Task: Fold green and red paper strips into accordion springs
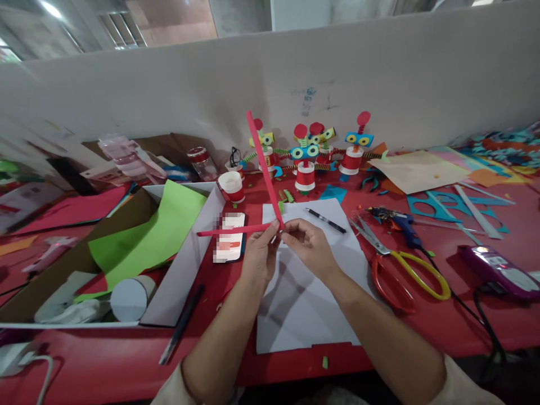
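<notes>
Two long red paper strips [265, 163] meet at a corner between my fingertips, one rising up and away, the other pointing left above a phone [231, 236]. My left hand [262, 247] pinches the strips close to that corner. Closed just beside it, my right hand [310, 242] grips the same joined ends with thumb and fingers. Beneath both hands lies a white sheet [304, 304] with a black pen [325, 220] on it. Exactly how the strips overlap is hidden by my fingers.
Several cup-bodied paper robots [305, 175] stand along the back. An open box [169, 292] with green paper is at left. Right of the sheet are large scissors [392, 256], a blue glue gun [396, 225] and a purple device [498, 271] with cords. A paper cup [232, 188] stands behind the phone.
</notes>
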A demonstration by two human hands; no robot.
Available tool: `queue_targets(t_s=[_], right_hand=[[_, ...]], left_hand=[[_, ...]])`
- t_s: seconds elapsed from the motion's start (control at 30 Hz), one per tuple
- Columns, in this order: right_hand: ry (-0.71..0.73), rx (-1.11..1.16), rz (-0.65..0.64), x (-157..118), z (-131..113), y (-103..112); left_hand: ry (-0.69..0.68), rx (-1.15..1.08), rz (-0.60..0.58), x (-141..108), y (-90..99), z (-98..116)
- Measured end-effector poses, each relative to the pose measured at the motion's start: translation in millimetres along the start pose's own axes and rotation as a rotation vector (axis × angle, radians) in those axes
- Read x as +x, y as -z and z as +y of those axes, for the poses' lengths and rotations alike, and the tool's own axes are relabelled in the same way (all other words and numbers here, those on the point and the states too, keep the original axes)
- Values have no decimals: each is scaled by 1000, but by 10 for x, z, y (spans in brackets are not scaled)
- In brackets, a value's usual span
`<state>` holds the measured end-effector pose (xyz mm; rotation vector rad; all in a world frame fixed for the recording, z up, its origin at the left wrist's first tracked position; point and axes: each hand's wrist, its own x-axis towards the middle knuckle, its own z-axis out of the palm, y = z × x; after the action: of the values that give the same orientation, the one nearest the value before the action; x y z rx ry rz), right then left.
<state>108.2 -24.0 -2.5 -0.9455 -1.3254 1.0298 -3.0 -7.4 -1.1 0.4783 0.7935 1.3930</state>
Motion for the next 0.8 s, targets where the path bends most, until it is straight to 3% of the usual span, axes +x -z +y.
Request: queue_targets(t_s=[0.17, 0.3, 0.53, 0.8], right_hand=[[17, -94, 78, -5, -14, -3], [65, -110, 70, -2, -14, 14], [207, -268, 145, -43, -37, 2], [16, -30, 75, 3, -30, 32]], left_hand=[[59, -7, -20, -13, -7, -41], [90, -52, -1, -23, -15, -69], [148, -73, -99, -33, 13, -93], [60, 11, -80, -26, -10, -41]])
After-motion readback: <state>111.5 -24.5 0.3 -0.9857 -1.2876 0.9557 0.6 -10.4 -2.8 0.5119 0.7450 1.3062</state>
